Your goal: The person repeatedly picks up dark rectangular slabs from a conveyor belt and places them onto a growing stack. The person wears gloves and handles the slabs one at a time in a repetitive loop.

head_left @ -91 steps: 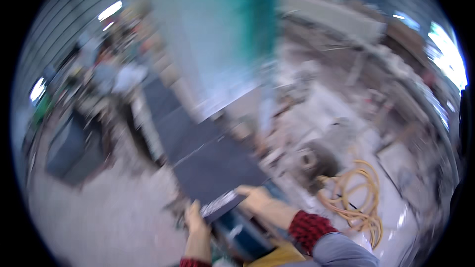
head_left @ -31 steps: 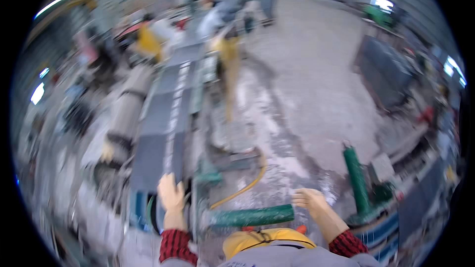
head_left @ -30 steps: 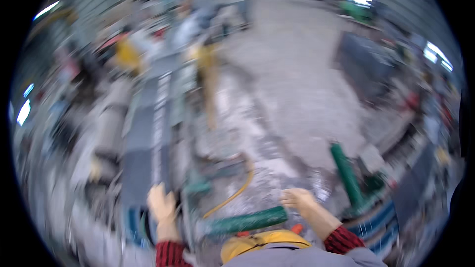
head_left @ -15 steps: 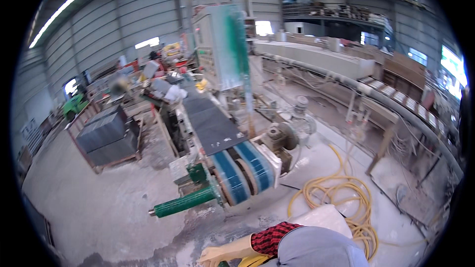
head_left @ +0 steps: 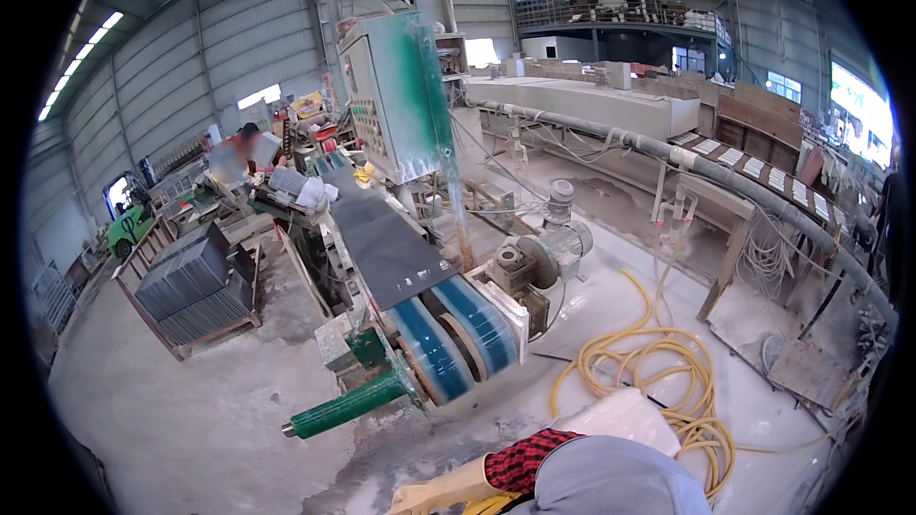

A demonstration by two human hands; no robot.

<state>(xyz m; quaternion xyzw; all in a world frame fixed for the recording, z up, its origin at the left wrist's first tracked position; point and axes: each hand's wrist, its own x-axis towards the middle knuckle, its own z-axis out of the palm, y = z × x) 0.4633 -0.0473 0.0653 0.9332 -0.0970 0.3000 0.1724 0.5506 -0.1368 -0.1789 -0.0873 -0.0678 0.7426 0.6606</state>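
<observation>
At the lower edge my right hand wears a cream rubber glove, below a red-and-black plaid sleeve and grey clothing. The frame edge cuts off its fingers, so their grip cannot be made out. Something yellow shows just under the wrist. My left hand is out of view. Ahead of the hand stands a conveyor with two blue belts and a green roller jutting to the left. A dark flat slab lies along the conveyor and its front end rests on the belts.
A coiled yellow hose lies on the wet floor at right, beside a motor. A crate of dark slabs stands left. Behind are a control cabinet, another person and a green forklift. A long pipe runs right.
The view has shifted slightly, so the machinery sits a little further left in the picture. The person beyond the conveyor shows more clearly. My gloved right hand stays nearly in place.
</observation>
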